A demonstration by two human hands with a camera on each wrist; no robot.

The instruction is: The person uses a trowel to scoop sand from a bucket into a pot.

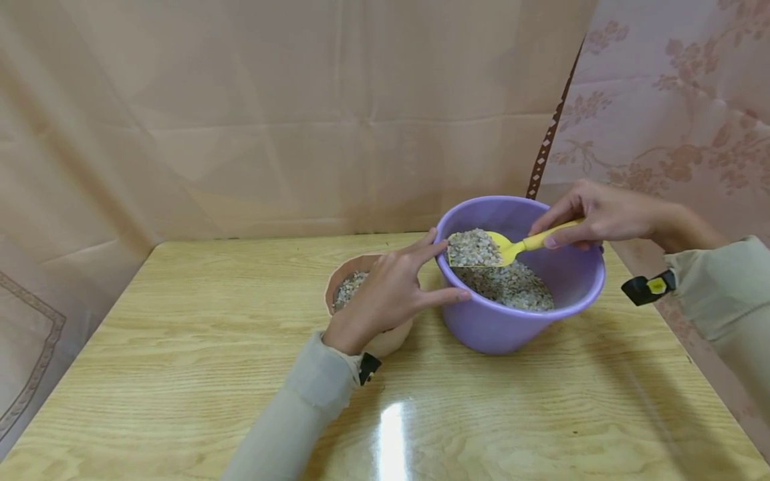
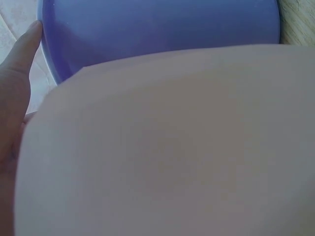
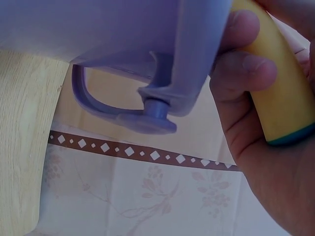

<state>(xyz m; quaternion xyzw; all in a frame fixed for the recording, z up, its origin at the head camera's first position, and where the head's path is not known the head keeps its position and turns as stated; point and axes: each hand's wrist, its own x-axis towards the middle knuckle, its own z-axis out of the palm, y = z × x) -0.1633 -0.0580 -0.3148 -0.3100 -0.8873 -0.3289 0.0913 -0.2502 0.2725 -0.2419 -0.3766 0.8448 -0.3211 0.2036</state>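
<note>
In the head view my right hand (image 1: 607, 210) grips the yellow handle of a small shovel (image 1: 532, 242). Its blade, heaped with gravel (image 1: 474, 247), is level over the left part of a purple bucket (image 1: 502, 331), with more gravel lying inside below. My left hand (image 1: 391, 284) reaches across a peach-coloured pot (image 1: 333, 284) that also has gravel in it. Fingers and thumb are straight and spread, with the tips at the bucket's left rim. In the left wrist view the pot's pale wall (image 2: 167, 147) hides most of the bucket (image 2: 162, 24).
Both containers stand on a wood-grain table (image 1: 210, 361), the pot just left of the bucket. A beige curtain (image 1: 271, 120) hangs behind, with a floral cloth (image 1: 680, 120) on the right. The bucket's purple handle (image 3: 123, 115) hangs at its side in the right wrist view.
</note>
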